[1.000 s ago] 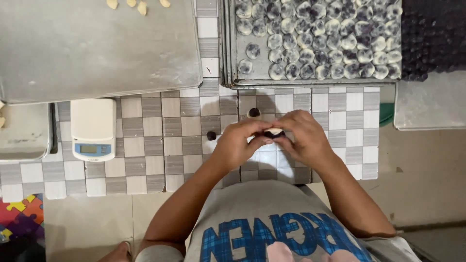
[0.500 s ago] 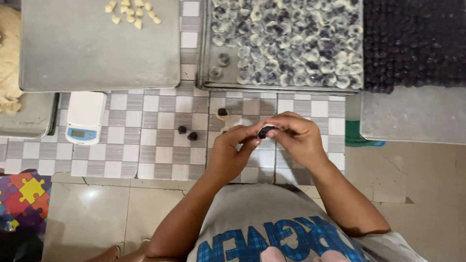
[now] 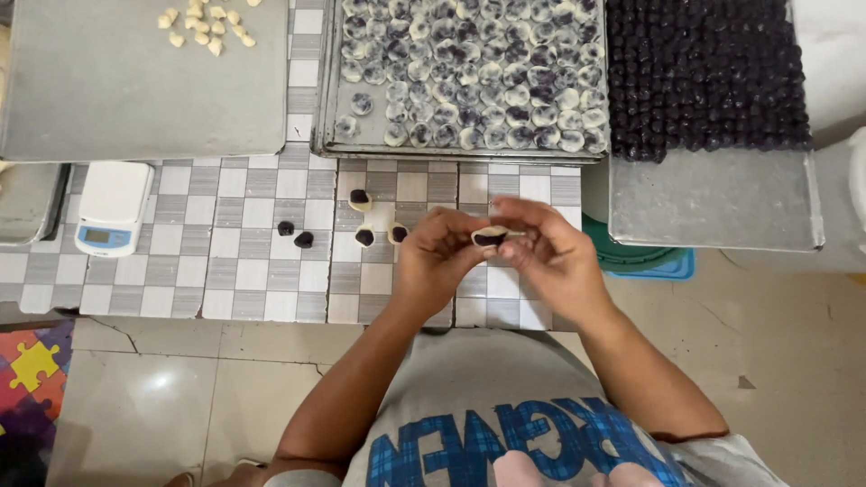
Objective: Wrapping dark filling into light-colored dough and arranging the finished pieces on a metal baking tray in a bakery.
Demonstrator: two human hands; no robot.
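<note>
My left hand [image 3: 439,260] and my right hand [image 3: 552,255] meet over the checked table [image 3: 225,271], pinching one pale dough piece with dark purple filling [image 3: 490,237] between the fingertips. Just left of my hands lie three half-wrapped pieces [image 3: 363,236] showing dark centres, and two bare dark filling balls [image 3: 296,234]. A metal tray of wrapped purple-and-white balls [image 3: 469,72] sits beyond my hands. To its right a tray of dark purple filling balls [image 3: 704,77] is tightly packed.
A small white kitchen scale [image 3: 111,207] stands at the left. A grey tray [image 3: 135,90] at the far left carries several small pale dough lumps [image 3: 206,22]. Green and blue lids [image 3: 645,261] lie under the right tray. A puzzle floor mat [image 3: 32,370] is at bottom left.
The view has shifted, bringing the trays lower in frame. Both hands stay together on the dough piece, working it between the fingers. More half-wrapped pieces now show on the table.
</note>
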